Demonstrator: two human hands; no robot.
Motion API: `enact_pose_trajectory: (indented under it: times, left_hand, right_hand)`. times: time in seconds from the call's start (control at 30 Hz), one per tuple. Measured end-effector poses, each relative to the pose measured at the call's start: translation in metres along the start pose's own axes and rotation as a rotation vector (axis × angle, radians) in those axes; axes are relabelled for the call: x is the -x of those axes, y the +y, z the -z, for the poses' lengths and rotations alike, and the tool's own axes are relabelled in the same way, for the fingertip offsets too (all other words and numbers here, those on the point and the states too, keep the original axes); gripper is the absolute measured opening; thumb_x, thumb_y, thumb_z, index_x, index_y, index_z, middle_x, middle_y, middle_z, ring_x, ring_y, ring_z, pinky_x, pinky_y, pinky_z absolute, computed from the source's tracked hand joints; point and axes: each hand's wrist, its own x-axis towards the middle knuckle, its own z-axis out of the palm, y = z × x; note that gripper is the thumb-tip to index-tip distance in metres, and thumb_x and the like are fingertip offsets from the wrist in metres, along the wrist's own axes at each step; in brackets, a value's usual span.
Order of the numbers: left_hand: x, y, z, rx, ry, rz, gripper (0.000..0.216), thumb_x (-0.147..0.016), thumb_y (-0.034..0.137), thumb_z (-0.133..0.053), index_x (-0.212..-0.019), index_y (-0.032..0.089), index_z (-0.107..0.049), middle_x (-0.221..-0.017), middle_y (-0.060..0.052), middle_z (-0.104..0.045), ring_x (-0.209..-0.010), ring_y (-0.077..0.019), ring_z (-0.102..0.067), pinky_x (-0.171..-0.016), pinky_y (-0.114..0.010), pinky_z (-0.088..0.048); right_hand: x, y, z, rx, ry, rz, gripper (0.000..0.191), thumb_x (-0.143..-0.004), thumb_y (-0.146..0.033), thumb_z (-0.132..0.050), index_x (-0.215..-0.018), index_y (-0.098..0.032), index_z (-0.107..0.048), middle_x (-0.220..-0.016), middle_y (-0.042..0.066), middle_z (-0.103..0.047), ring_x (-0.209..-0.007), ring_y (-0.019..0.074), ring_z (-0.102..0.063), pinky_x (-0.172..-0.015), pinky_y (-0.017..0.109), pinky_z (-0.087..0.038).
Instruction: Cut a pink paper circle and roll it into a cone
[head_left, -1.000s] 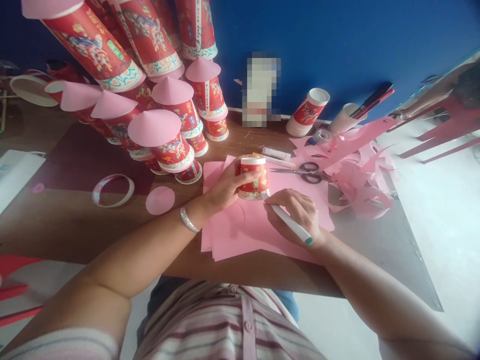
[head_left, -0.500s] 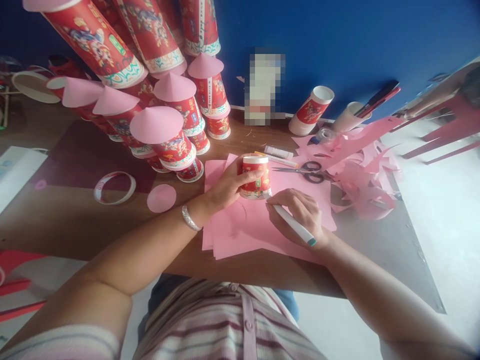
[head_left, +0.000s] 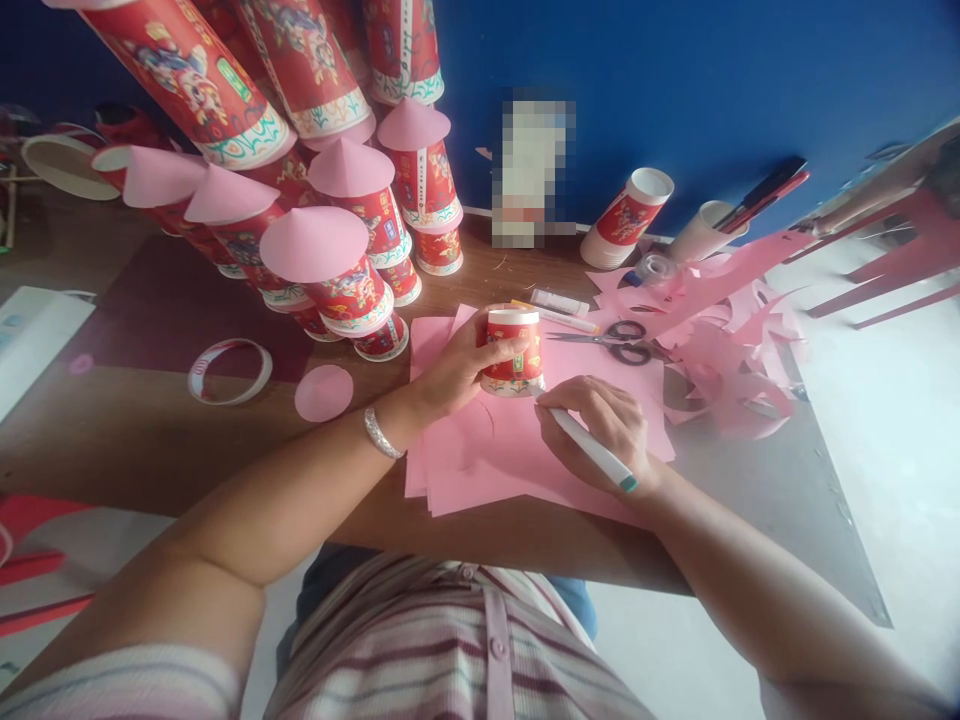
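Observation:
Over the pink paper sheets (head_left: 480, 470), my left hand (head_left: 469, 360) is wrapped round a red paper cup (head_left: 514, 370), its thumb across the printed front. The cup's white rim faces up, and a white band with drawn curls runs round its lower edge. My right hand (head_left: 600, 425) grips a white marker (head_left: 592, 450) with a green end. The marker's tip is at the cup's lower right edge; whether it touches cannot be made out. Black-handled scissors (head_left: 626, 342) lie just beyond my right hand, beside a glue stick (head_left: 560, 303).
Several red cup towers with pink cone roofs (head_left: 315, 245) stand at the back left. A white paper ring (head_left: 229, 372) and a pink disc (head_left: 324, 392) lie left of my arm. Pink scraps (head_left: 739, 365), a stack of cups (head_left: 630, 220) and a pen cup (head_left: 705, 232) are at the right.
The view has shifted very slightly. Both hands keep their hold on the cup and the marker, with almost no visible movement.

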Motion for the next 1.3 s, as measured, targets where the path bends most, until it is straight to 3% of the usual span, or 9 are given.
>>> enact_pose_trajectory:
  times: [0.13, 0.9, 1.3]
  left_hand:
    - [-0.0013, 0.0002, -0.0003, 0.063, -0.011, 0.036, 0.049, -0.079, 0.044, -0.088, -0.114, 0.018, -0.065, -0.098, -0.004, -0.068, -0.088, -0.0194, -0.065, -0.079, -0.033, -0.054]
    - [-0.0023, -0.0013, -0.0005, -0.001, -0.012, 0.03, 0.054, -0.077, 0.044, -0.09, -0.118, 0.02, -0.065, -0.109, -0.006, -0.069, -0.103, -0.0239, -0.067, -0.093, -0.039, -0.053]
    - [-0.0059, -0.006, 0.0008, 0.009, -0.014, 0.016, 0.058, -0.076, 0.043, -0.092, -0.121, 0.019, -0.066, -0.111, -0.008, -0.069, -0.104, -0.0238, -0.067, -0.092, -0.039, -0.054]
  right_hand:
    - [-0.0027, -0.0016, 0.0018, -0.008, 0.001, 0.028, 0.022, -0.093, -0.003, -0.065, -0.099, -0.024, -0.06, -0.073, -0.002, -0.069, -0.058, 0.0136, -0.064, -0.055, 0.027, -0.055]
    - [-0.0035, -0.0005, 0.0007, 0.022, -0.039, 0.013, 0.02, -0.095, -0.006, -0.065, -0.102, -0.024, -0.063, -0.076, -0.002, -0.071, -0.06, 0.0141, -0.067, -0.057, 0.028, -0.056]
    - [-0.0017, 0.0011, 0.0016, 0.02, -0.031, 0.012, 0.023, -0.093, -0.005, -0.066, -0.105, -0.024, -0.064, -0.079, -0.001, -0.073, -0.062, 0.015, -0.069, -0.058, 0.028, -0.057]
